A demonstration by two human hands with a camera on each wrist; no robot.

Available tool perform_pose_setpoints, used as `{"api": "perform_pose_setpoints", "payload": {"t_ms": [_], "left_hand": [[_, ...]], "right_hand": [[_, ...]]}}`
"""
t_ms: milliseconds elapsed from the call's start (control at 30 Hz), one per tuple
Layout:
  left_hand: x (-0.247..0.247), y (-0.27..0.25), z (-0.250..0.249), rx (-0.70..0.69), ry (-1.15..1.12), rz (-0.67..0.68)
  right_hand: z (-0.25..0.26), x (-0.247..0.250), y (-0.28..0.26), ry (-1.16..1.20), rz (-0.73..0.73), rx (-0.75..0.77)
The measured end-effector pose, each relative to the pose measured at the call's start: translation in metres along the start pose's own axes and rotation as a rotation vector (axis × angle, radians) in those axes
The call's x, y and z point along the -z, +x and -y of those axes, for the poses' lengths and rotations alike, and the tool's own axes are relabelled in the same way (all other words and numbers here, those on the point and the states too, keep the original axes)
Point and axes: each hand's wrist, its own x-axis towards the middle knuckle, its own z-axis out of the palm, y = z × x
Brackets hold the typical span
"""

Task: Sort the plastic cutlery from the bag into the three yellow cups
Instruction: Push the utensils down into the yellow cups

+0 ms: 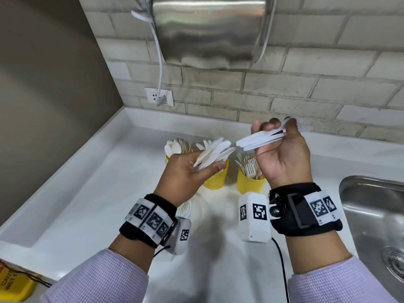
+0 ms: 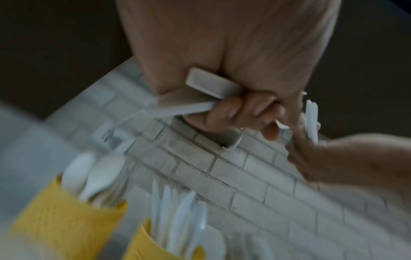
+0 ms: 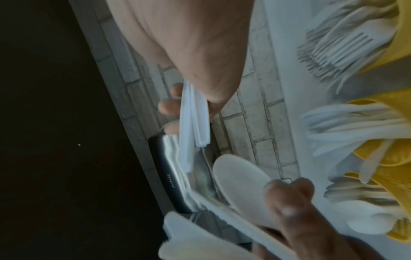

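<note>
- Right hand [image 1: 282, 154]: palm up, fingers curled, its grip closed round a flat bundle of white cutlery [image 1: 260, 138] whose handle ends point toward the left hand. The working ends are hidden behind the fingers, so the type cannot be told from the head view.
- Left hand [image 1: 185, 171]: fingers and thumb pinch a second bundle [image 1: 213, 153] that fans out toward the right hand. The two bundles nearly meet above the cups.
- Three yellow cups stand in a row on the tabletop [image 1: 87, 193] below the hands: the left cup [image 1: 167, 157] holds spoons, the middle cup [image 1: 215, 180] what look like knives, the right cup [image 1: 250, 184] forks.
- Step in hand, as a judgement: the pieces are being divided by type between the two hands, with much cutlery already sorted.
- Next move calls for: confirming each bundle's type, then lowering it handle-first into the matching cup without tipping the cup.
- A few loose pieces [image 1: 184, 207] lie on the tabletop behind the left wrist. No bag can be made out clearly.
- Left wrist view only: a squared handle end [image 2: 211, 82] projects from the closed fist.
- Right wrist view only: fork tines [image 3: 342, 47] are clear in the right cup, and a rounded end [image 3: 240, 179] shows in the left hand's bundle.
- Head view only: a sink [image 1: 371, 215] lies to the right.
</note>
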Motion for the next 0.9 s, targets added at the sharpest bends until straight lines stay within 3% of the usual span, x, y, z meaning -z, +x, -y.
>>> {"api": "perform_pose_setpoints", "payload": {"t_ms": [67,133,300,400,500,600,667,767,900], "left_hand": [[0.001,0.002,0.006,-0.215,0.371,-0.118],[0.002,0.001,0.009,-0.361,0.508,-0.190],[0.003,-0.001,0.017,-0.422,0.442,-0.273],[0.002,-0.001,0.016,-0.445,0.374,-0.297],[0.002,0.000,0.014,-0.471,0.350,-0.321],[0.000,0.002,0.010,-0.437,0.262,-0.316],[-0.001,0.002,0.003,-0.333,0.088,-0.272],[-0.002,0.002,-0.004,-0.042,-0.187,-0.175],[0.001,0.000,-0.004,0.038,-0.286,-0.076]], "right_hand": [[0.000,0.003,0.001,0.022,-0.004,-0.015],[0.002,0.005,0.000,-0.002,-0.016,-0.027],[-0.001,-0.008,-0.017,-0.357,0.029,0.071],[-0.008,-0.012,-0.028,-0.677,0.133,0.176],[-0.013,-0.007,-0.033,-0.844,0.247,0.234],[-0.016,-0.006,-0.036,-0.935,0.261,0.292],[-0.017,-0.004,-0.037,-1.024,0.275,0.346],[-0.014,-0.005,-0.044,-1.202,0.495,0.355],[-0.010,-0.012,-0.049,-1.430,0.675,0.288]]}}
